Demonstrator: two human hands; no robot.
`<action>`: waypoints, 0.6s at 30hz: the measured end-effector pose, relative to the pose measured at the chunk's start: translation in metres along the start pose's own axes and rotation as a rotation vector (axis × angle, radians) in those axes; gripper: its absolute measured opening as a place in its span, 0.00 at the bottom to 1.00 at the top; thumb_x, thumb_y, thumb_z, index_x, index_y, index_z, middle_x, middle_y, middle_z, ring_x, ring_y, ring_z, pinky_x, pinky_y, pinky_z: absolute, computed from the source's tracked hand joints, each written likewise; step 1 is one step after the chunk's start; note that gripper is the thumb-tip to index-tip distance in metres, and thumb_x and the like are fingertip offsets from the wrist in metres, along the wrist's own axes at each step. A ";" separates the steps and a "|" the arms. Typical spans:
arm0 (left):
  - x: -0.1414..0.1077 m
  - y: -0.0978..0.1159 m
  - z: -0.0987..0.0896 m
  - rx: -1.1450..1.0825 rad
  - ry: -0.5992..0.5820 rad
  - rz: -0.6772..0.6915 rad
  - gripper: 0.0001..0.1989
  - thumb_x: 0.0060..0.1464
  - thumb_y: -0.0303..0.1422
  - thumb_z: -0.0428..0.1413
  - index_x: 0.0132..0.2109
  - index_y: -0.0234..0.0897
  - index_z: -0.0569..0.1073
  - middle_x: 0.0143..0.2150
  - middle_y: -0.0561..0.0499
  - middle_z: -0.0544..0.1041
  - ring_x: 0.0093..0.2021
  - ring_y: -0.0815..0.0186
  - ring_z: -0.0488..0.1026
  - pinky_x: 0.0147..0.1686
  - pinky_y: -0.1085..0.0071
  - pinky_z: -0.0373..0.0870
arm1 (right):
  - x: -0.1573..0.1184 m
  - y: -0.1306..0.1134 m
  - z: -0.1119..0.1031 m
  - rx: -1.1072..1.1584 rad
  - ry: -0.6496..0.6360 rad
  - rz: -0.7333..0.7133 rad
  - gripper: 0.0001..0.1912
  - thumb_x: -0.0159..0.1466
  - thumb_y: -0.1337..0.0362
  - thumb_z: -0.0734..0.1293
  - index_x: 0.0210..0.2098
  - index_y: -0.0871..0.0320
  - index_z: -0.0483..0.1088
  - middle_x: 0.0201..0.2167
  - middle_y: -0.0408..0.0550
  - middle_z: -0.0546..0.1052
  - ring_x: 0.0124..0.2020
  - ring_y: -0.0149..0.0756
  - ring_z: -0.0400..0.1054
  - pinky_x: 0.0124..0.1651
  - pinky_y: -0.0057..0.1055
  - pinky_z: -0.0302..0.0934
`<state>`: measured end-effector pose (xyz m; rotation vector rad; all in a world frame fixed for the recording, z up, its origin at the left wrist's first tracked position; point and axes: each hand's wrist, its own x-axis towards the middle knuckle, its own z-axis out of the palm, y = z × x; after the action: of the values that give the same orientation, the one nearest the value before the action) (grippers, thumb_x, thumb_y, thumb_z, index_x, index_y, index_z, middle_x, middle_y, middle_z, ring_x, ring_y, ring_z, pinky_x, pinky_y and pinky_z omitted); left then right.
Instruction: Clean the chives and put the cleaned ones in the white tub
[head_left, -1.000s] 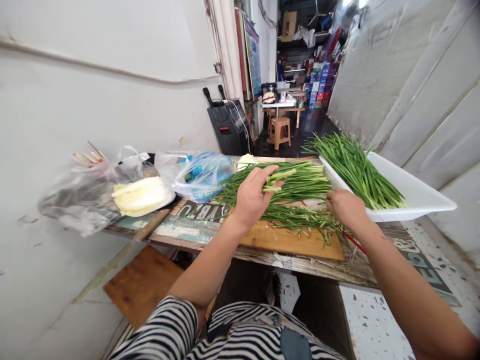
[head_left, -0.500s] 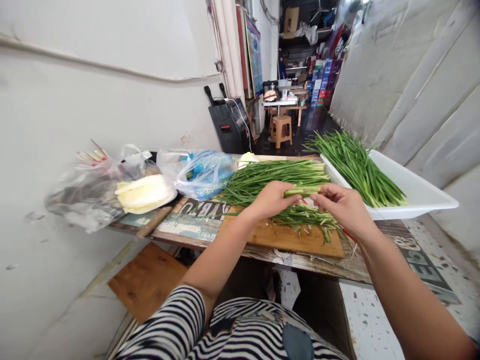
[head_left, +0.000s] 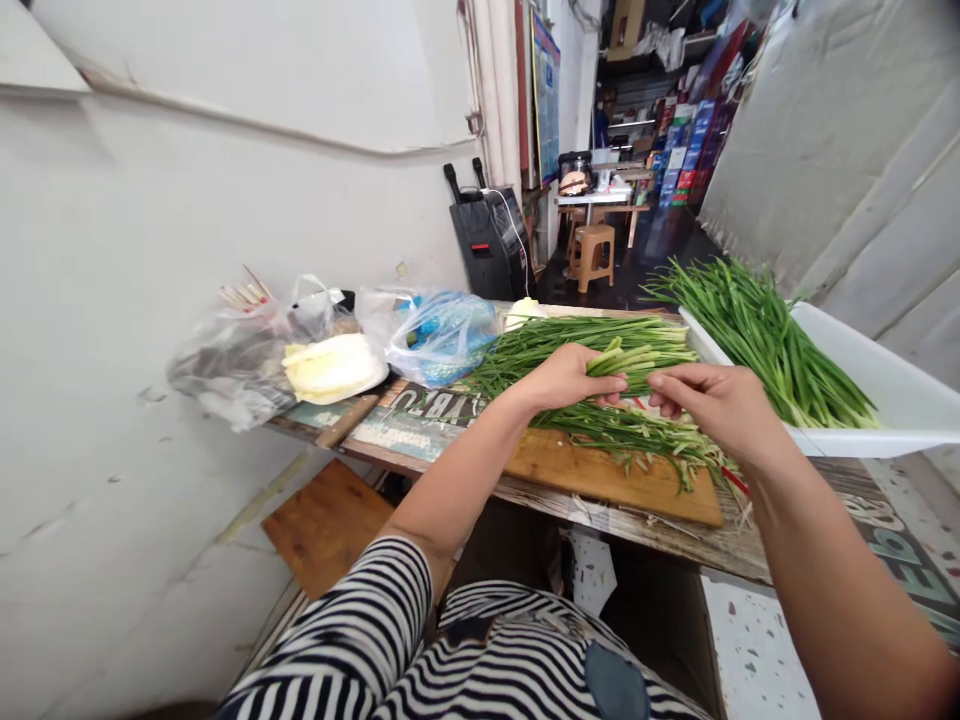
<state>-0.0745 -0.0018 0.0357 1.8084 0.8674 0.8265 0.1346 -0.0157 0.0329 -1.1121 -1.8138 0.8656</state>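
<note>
While your left hand grips the green stalks over the heaped greens, your right hand, at their ends a moment ago, now sits just apart, leaving one-handed support; whether it pinches anything, I cannot tell.

A narrow, worn room, seemingly part of a small shop or eatery; coloured cartons stand stacked at the far end. Brown plastic stools sit by a white-topped table; pipes run up the scuffed wall.
</note>
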 end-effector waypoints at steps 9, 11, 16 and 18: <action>0.013 0.018 -0.031 -0.111 0.337 0.159 0.10 0.55 0.34 0.59 0.37 0.29 0.73 0.27 0.52 0.76 0.26 0.74 0.71 0.31 0.74 0.70 | -0.008 0.042 0.023 -0.334 0.107 -0.214 0.18 0.65 0.52 0.63 0.43 0.58 0.76 0.44 0.56 0.80 0.45 0.46 0.74 0.49 0.45 0.66; 0.012 0.028 -0.049 -0.159 0.420 0.233 0.12 0.55 0.37 0.60 0.39 0.30 0.73 0.28 0.53 0.76 0.26 0.75 0.71 0.32 0.75 0.70 | -0.017 0.047 0.042 -0.546 -0.007 -0.370 0.21 0.65 0.56 0.63 0.53 0.61 0.72 0.53 0.59 0.76 0.54 0.51 0.69 0.56 0.51 0.61; 0.011 0.068 -0.101 -0.060 0.610 0.363 0.17 0.59 0.45 0.56 0.42 0.34 0.73 0.29 0.53 0.75 0.27 0.74 0.72 0.31 0.74 0.71 | -0.052 0.060 0.066 -0.670 0.104 -0.554 0.15 0.66 0.62 0.62 0.50 0.57 0.73 0.53 0.56 0.75 0.56 0.48 0.67 0.59 0.52 0.57; 0.018 0.085 -0.116 0.029 0.680 0.400 0.17 0.60 0.47 0.53 0.42 0.37 0.72 0.28 0.53 0.75 0.27 0.73 0.72 0.30 0.73 0.71 | -0.065 0.068 0.062 -0.609 0.185 -0.566 0.14 0.66 0.62 0.62 0.49 0.56 0.74 0.51 0.56 0.77 0.53 0.46 0.70 0.56 0.50 0.62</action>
<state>-0.1435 0.0388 0.1569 1.7650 0.9376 1.7563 0.1212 -0.0585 -0.0711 -0.9005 -2.1277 -0.1309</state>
